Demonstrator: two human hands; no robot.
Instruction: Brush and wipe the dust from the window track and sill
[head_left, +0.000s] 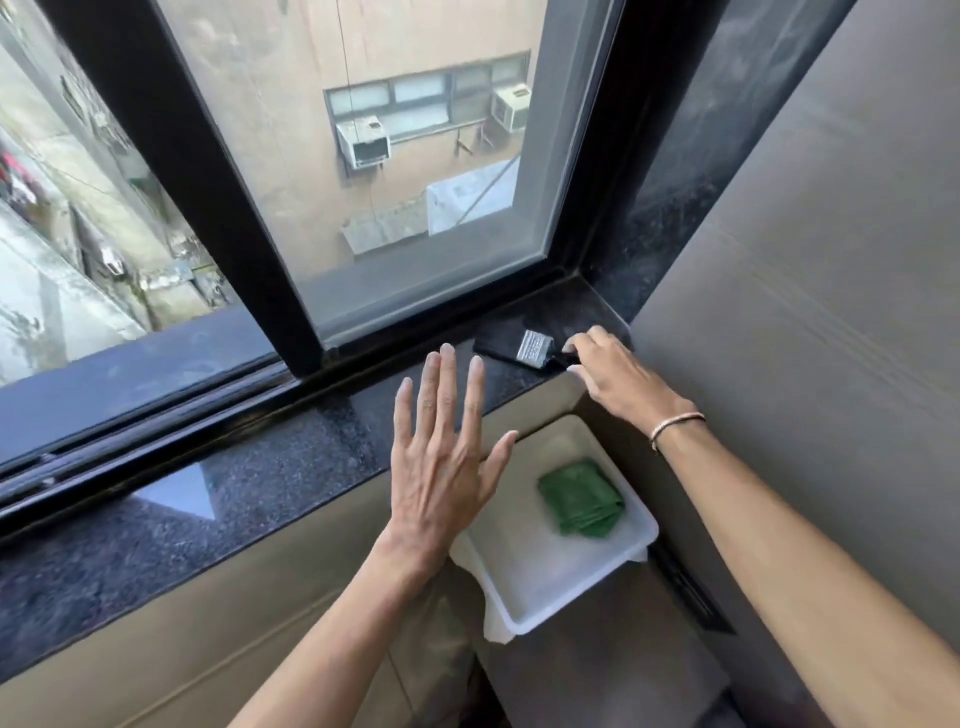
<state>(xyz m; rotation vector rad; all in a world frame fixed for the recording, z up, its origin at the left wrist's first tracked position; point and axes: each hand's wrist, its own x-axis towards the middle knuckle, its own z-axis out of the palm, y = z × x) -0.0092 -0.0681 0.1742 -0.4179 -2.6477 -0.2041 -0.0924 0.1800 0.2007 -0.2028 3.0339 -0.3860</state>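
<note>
over at the right end of the sill (291, 483), tucked near the corner by the wall, the brush (524, 349) is lying flat on the dark stone. its long axis runs roughly along the sill, bristles pointing left toward the window track (156, 415), handle pointing right. the right hand (618, 379) is right on that handle end, fingertips pinched around it, so it's got the brush but hasn't lifted it off the stone as far as i can tell. the left hand (447, 457) is wide open, fingers spread, holding nothing, hovering over the middle of the sill. green cloth (582, 501) sits folded in the white tray (540, 587) below the sill edge, nearer the left hand, untouched. my guess is brushing comes first, sweeping leftward along the track.
</note>
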